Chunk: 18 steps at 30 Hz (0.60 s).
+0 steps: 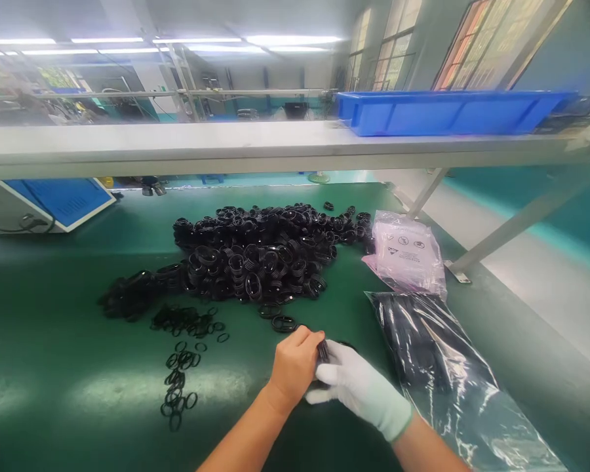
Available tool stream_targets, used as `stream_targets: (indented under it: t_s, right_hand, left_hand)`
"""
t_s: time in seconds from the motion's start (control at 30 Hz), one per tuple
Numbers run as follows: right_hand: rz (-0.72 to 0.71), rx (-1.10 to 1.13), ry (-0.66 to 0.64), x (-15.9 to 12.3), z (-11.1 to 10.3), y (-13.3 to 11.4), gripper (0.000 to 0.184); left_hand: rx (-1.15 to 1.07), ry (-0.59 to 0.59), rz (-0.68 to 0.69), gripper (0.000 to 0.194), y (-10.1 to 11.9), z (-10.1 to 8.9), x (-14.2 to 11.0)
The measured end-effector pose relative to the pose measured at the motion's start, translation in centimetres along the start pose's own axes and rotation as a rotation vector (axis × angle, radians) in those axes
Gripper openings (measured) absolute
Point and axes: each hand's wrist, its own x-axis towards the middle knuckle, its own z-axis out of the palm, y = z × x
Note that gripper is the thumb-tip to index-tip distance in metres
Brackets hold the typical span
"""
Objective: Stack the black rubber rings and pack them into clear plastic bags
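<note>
My bare left hand [296,364] and my white-gloved right hand [351,380] meet low over the green table. Between them is a small stack of black rings [323,352]; the gloved fingers curl round it, and the fingers of my left hand press against its near side. Part of the stack is hidden by both hands. Just beyond my left hand lie a few loose black rings [284,323]. Behind them rises a large heap of black ribbed rings [260,252]. Thinner black rings [176,387] are scattered to the left.
On the right lie a clear bag of black parts [423,347] and a pinkish printed plastic bag [407,249]. A white shelf [177,147] crosses above the table, bearing a blue bin [452,115]. A blue and grey machine [54,206] stands back left.
</note>
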Motion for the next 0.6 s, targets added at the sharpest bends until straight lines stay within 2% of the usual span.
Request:
stream_targets:
  t_s: [0.13,0.23,0.3,0.37,0.53,0.6]
  right_hand:
    - [0.039,0.05,-0.024,0.4,0.4,0.2,0.033]
    - [0.059,0.106,-0.028,0.7,0.6,0.7,0.038]
    - [0.056,0.128,-0.01,0.8,0.6,1.1,0.037]
    - [0.04,0.15,0.001,0.9,0.6,1.4,0.036]
    - [0.039,0.186,-0.047,0.8,0.4,1.2,0.041]
    - [0.035,0.162,-0.057,0.9,0.4,1.0,0.04]
  left_hand:
    - [-0.061,-0.025,-0.036,0.032,-0.3,-0.8,-0.1]
    - [-0.057,-0.022,0.01,0.03,-0.6,-1.0,-0.5]
    - [-0.083,-0.073,-0.017,0.031,-0.6,-1.3,-0.5]
    - [-0.18,-0.144,-0.144,0.032,-0.6,-2.0,-0.3]
    - [-0.625,-0.246,-0.737,0.014,0.0,-4.4,0.8]
    - [-0.824,-0.337,-0.864,0.016,0.2,-4.8,0.9]
